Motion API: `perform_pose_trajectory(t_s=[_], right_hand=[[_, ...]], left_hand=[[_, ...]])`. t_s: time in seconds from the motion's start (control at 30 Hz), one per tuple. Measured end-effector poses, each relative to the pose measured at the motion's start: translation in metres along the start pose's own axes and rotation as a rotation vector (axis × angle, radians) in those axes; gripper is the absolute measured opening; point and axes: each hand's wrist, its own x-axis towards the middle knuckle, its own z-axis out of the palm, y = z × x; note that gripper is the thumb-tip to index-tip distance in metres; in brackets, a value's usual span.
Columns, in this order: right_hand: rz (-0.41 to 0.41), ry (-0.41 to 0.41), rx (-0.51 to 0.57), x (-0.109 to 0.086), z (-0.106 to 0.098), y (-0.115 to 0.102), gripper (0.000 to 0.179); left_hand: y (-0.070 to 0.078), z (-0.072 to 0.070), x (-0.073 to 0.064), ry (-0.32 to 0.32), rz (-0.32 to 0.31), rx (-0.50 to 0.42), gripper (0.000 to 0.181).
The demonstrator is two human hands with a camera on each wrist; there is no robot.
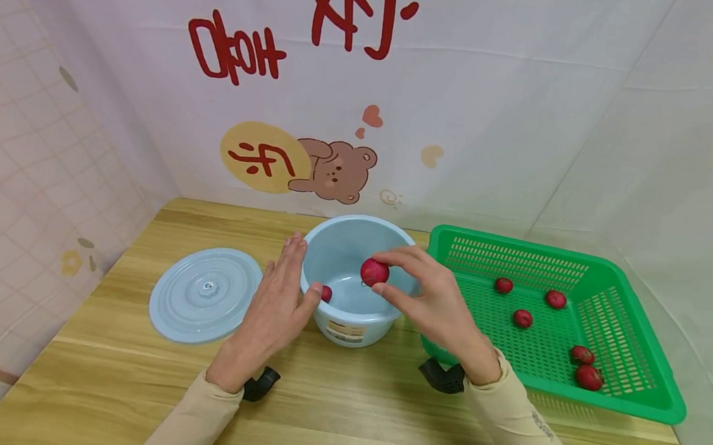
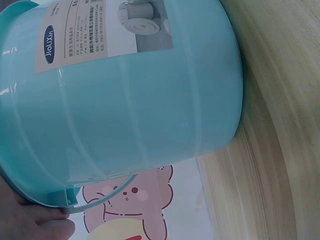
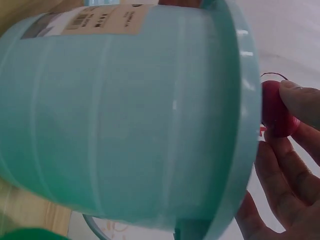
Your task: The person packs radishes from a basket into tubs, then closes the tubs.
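In the head view a light blue bucket (image 1: 354,319) stands at the middle of the table. My right hand (image 1: 435,296) pinches a red radish (image 1: 375,272) between thumb and fingertips over the bucket's opening. The right wrist view shows this radish (image 3: 277,110) with a thin root, beside the bucket's rim. Straight fingers of my left hand (image 1: 275,307) lie along the bucket's left side, the thumb at the rim. Another radish (image 1: 326,293) lies inside the bucket near that thumb, partly hidden by the rim. The left wrist view shows the bucket's labelled wall (image 2: 115,115).
A green slotted basket (image 1: 481,322) to the right holds several radishes, among them one radish (image 1: 523,318) near its middle. At the left a round blue lid (image 1: 186,306) lies flat on the wooden table (image 1: 328,404). A printed cloth (image 1: 500,108) hangs behind.
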Motion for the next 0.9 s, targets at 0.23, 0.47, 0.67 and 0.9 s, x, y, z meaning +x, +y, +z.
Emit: perform_pose_trajectory(t_s=[0.23,0.47,0.67,0.9], right_hand=[[-0.013,-0.025,-0.052,0.001,0.01,0.004,0.041],[0.02,-0.062,-0.126,0.002,0.016,0.006,0.04],[0.024,-0.111,-0.223,0.004,0.017,0.008,0.038],[0.011,-0.096,-0.25,-0.003,0.008,0.003,0.038]], left_hand=[[0.001,-0.001,0.0,-0.011,-0.012,-0.003,0.073],[0.001,-0.001,-0.001,-0.019,-0.015,-0.016,0.073],[0.001,0.0,0.0,-0.013,-0.01,-0.016,0.073],[0.001,0.0,0.0,-0.006,-0.006,-0.02,0.072]])
